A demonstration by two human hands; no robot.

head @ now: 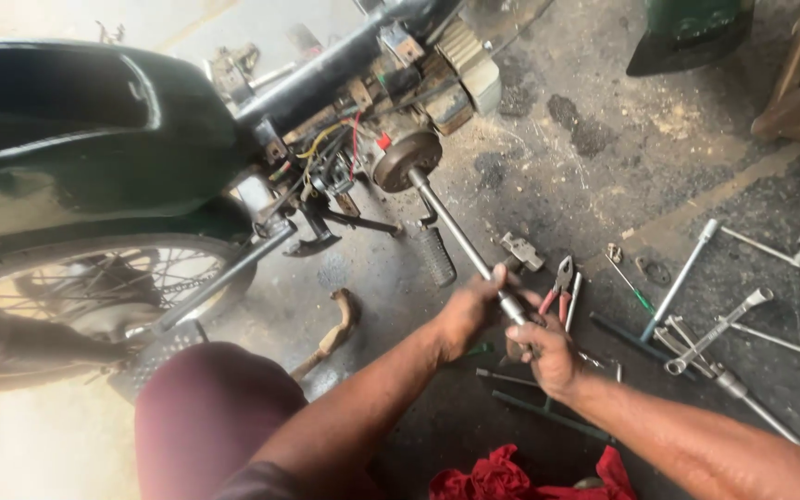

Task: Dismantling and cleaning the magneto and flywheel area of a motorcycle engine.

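**A:** In the head view, what are the two hands doing?

**B:** Both are gripping the long wrench. The left hand is closing its fingers around the lower end of the shaft. The right hand is sitting just below it, and its fingers are also clenching around the handle end.

**A:** And where is the wrench going?

**B:** It is running up and to the left from the hands, and its far end is sitting on the round rotor of the motorcycle engine. The shaft is tilting, not standing upright.

**A:** What is lying around the hands?

**B:** Red-handled pliers are lying on the floor just beside the right hand. Farther right, several long socket wrenches are lying in a loose group, some crossing each other. A footrest with a ribbed rubber is sticking out under the wrench. A bent kick lever is lying on the floor left of the hands.

**A:** Anything near the person?

**B:** A red rag is lying at the bottom edge, and a knee in dark red cloth is showing beside the rear wheel.
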